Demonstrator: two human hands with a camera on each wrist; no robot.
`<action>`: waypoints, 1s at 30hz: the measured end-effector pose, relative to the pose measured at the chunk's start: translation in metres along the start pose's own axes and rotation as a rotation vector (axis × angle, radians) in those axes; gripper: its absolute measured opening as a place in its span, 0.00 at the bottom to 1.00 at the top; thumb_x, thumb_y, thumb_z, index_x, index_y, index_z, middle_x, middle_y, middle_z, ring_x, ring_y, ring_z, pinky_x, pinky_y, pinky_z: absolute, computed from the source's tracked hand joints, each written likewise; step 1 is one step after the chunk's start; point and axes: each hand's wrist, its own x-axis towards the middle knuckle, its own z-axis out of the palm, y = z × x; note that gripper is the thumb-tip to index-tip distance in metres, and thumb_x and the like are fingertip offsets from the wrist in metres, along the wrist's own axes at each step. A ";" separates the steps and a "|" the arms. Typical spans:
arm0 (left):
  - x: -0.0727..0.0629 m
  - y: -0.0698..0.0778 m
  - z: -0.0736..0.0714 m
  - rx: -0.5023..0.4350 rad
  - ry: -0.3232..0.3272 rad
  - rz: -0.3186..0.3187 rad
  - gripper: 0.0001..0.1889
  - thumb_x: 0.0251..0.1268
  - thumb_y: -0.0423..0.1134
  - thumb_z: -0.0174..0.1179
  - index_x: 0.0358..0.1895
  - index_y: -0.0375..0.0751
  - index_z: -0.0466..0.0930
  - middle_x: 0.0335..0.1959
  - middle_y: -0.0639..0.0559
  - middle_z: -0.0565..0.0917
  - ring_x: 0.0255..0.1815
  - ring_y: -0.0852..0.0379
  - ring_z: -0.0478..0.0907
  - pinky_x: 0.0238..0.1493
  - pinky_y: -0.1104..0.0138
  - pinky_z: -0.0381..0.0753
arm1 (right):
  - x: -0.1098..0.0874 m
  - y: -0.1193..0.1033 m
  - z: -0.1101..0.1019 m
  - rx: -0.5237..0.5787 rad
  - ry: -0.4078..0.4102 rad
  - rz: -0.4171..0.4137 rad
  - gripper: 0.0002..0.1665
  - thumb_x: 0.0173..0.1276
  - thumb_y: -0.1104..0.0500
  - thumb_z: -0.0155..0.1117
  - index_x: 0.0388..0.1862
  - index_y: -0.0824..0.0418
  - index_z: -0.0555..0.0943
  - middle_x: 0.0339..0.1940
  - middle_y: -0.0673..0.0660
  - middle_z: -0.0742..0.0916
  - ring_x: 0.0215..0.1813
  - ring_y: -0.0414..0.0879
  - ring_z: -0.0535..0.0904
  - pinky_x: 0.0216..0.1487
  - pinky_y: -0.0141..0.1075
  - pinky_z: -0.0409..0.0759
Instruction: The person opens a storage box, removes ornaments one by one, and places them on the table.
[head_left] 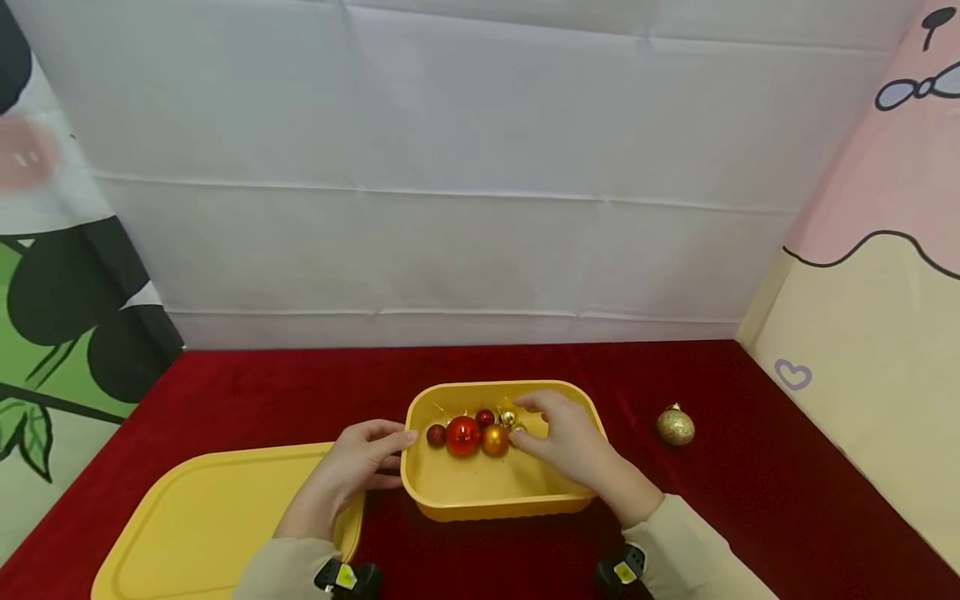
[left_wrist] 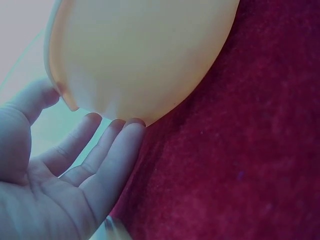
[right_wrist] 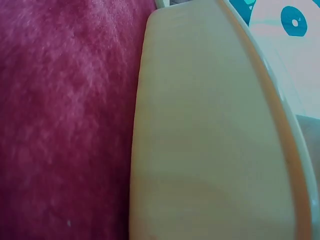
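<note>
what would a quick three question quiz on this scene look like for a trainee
1. True or false: the left hand touches the yellow box.
2. Where does the large glittery gold ball rest? A) inside the yellow box B) on the red cloth C) in the left hand
3. Fill in the colour: the biggest ball in the yellow box is ____.

Key: 1. true; 2. B; 3. red
</note>
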 end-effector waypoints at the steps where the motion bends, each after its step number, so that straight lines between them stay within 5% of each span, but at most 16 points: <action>1: 0.000 0.000 0.000 0.000 0.002 -0.001 0.25 0.62 0.47 0.61 0.55 0.32 0.72 0.46 0.41 0.81 0.35 0.55 0.83 0.35 0.61 0.85 | 0.000 -0.001 0.001 -0.003 -0.005 -0.002 0.23 0.57 0.57 0.70 0.52 0.62 0.79 0.50 0.58 0.84 0.53 0.53 0.79 0.54 0.46 0.78; 18: -0.001 0.002 -0.001 -0.014 -0.015 0.003 0.26 0.63 0.46 0.61 0.57 0.31 0.72 0.47 0.41 0.82 0.36 0.54 0.83 0.36 0.59 0.86 | 0.008 -0.004 0.018 -0.060 -0.143 0.033 0.28 0.55 0.54 0.72 0.55 0.61 0.78 0.55 0.57 0.80 0.58 0.52 0.76 0.60 0.47 0.75; 30: -0.003 0.002 0.000 -0.006 -0.003 0.002 0.25 0.63 0.46 0.61 0.56 0.32 0.72 0.48 0.40 0.80 0.37 0.54 0.83 0.37 0.58 0.86 | 0.007 -0.001 0.025 -0.171 -0.183 -0.028 0.25 0.56 0.53 0.71 0.52 0.59 0.78 0.50 0.55 0.82 0.55 0.50 0.78 0.58 0.45 0.76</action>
